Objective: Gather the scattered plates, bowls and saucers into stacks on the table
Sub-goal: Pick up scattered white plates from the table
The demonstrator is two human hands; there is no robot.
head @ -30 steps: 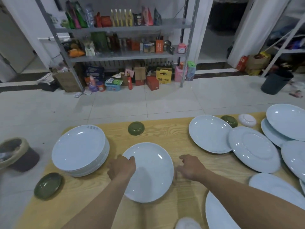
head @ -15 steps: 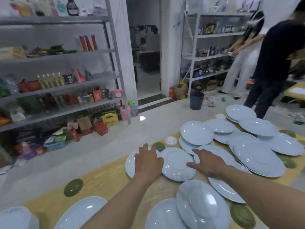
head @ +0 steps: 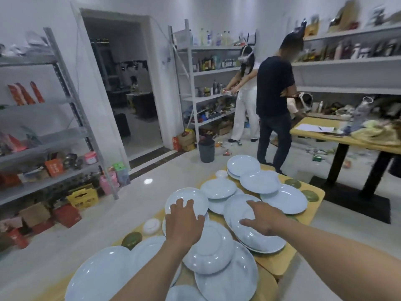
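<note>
On the wooden table (head: 280, 262) many pale blue plates (head: 284, 198) lie overlapping, some turned upside down, with small green saucers (head: 131, 239) near the table's edges. The left hand (head: 184, 222) is spread flat above one plate (head: 186, 202), fingers wide, holding nothing. The right hand (head: 265, 218), also spread, rests on an inverted plate (head: 251, 231) near the table's middle.
</note>
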